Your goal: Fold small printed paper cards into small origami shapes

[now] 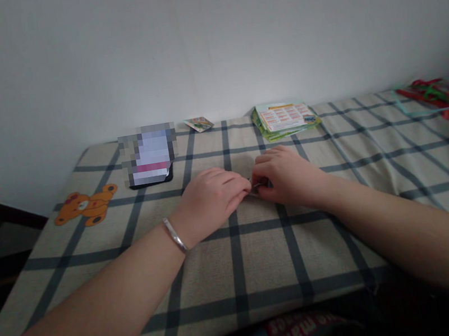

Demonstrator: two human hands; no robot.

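My left hand (214, 197) rests low over the checked cloth, its fingers pressed together and pointing right. A silver bangle (174, 235) circles that wrist. Facing it, my right hand (288, 176) is closed, with bent fingers and thumb in a pinch. Between the fingertips of both hands a sliver of something small, thin and pale (257, 188) shows. The fingers cover most of it, so its kind cannot be made out. The hands meet near the middle of the table.
A checked tablecloth (207, 273) covers the table. Beyond my hands lie a phone (150, 160) with a blurred screen, a small printed card (199, 124) and a stack of printed cards (287, 117). A bear cutout (86, 207) lies left; red and teal ribbons (448, 104) lie right.
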